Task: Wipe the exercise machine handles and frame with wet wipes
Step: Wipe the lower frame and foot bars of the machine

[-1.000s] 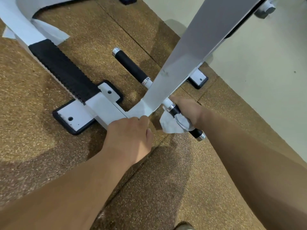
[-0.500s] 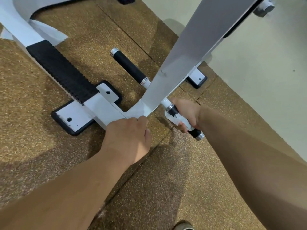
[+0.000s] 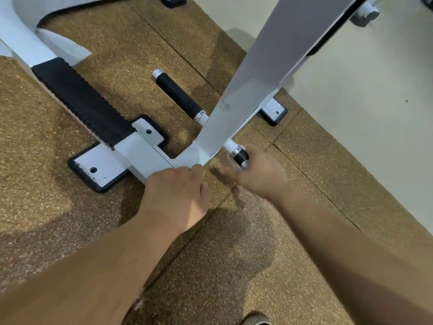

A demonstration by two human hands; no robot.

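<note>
L hand [image 3: 175,195] is down on the white base bar [image 3: 140,158], fingers curled over its edge right where it meets the frame upright [image 3: 264,85]. Knuckles up, thumb tucked at the side, a firm hold on the metal.

R hand [image 3: 260,174] is just beside it and motion-blurred, wrapped round the near handle [image 3: 239,157]. Only the top of the black grip and its chrome collar show above the fingers; the rest is inside the fist. There's a sliver of white at approx the palm edge, too smeared to tell if it's the wipe.

Far handle [image 3: 178,95] sticks out the other side of the upright, away from the person: black grip, chrome end cap, nothing touching it. Both handles sit low, close over the floor.

Upright rises at a slant toward top right, grey-white and in shade on its near face. Base bar runs left into a black ribbed tread pad [image 3: 84,104]. Beside that, a white foot plate [image 3: 100,170] w/ a bolt hole and black rubber edging. A second foot plate [image 3: 273,113] peeks out behind the upright.

Underneath, brown speckled rubber floor tiles [image 3: 70,219], seams visible. A pale smooth floor [image 3: 363,137] lies to the right. Shoe tip [image 3: 255,321] at the bottom edge.
</note>
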